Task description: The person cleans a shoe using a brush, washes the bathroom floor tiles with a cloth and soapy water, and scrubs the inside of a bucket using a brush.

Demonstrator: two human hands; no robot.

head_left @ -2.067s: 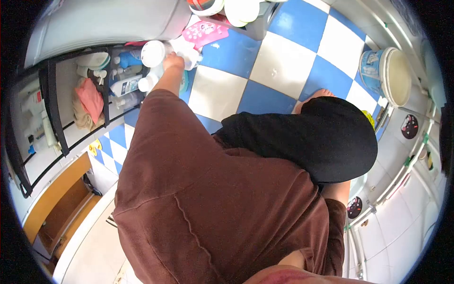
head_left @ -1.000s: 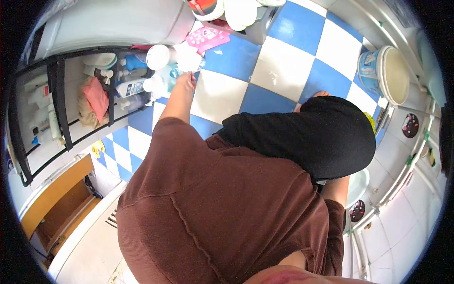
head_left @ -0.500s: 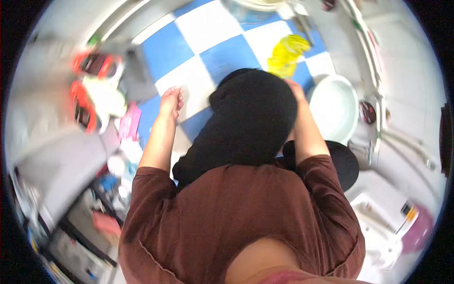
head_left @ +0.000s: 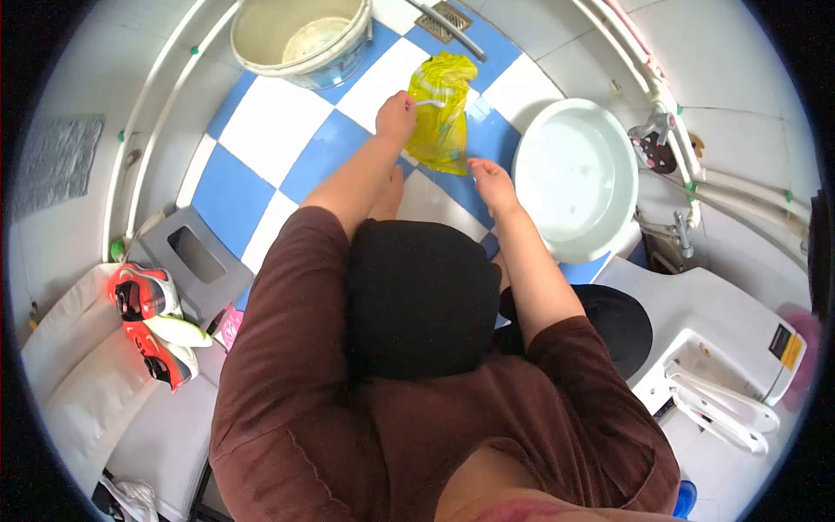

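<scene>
One yellow bag point(head_left: 439, 135) lies crumpled on the floor point(head_left: 230, 183) ahead of our knees. Our left arm reaches forward, its hand point(head_left: 397, 120) at the bag's left edge, fingers curled narrow; we cannot tell whether they grip it. Our right hand point(head_left: 493, 185) is bent inward by the near right corner, fingers narrow, contact unclear. The basin point(head_left: 574, 248) stands just beside our right hand, the bucket point(head_left: 339, 70) beyond our left; bare tiles leave room leftward. We cannot read the sticker point(head_left: 787, 350) at far right.
</scene>
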